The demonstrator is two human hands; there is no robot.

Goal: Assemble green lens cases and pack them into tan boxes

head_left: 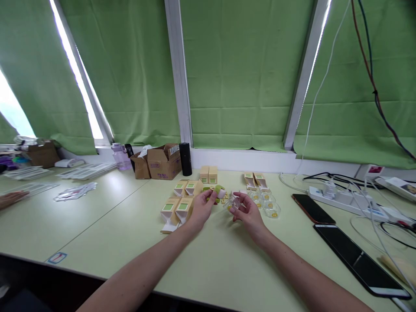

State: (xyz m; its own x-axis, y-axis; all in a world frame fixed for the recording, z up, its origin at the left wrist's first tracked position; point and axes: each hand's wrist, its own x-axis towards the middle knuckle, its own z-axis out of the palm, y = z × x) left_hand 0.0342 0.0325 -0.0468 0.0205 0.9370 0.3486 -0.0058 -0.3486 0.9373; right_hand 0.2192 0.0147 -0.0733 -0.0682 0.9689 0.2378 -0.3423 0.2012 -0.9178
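Note:
My left hand [202,209] pinches a small green-and-white rounded piece [220,192], whose exact kind I cannot make out. Between the fingers of my right hand [249,216] is a clear plastic shell [231,202], held just right of that piece. More clear plastic shells [272,210] with yellow marks lie beyond my right hand. To the left of my left hand stand several open small cartons [169,208], beige with green labels. Other green pieces behind my left hand are partly hidden by it.
Two upright beige cartons [212,174] and two open cartons [249,180] stand farther back. Cardboard boxes [164,162] and a black cylinder [185,159] are by the wall. Phones [354,255] and a power strip [347,201] with cables lie right. Another person's hand [13,198] rests far left.

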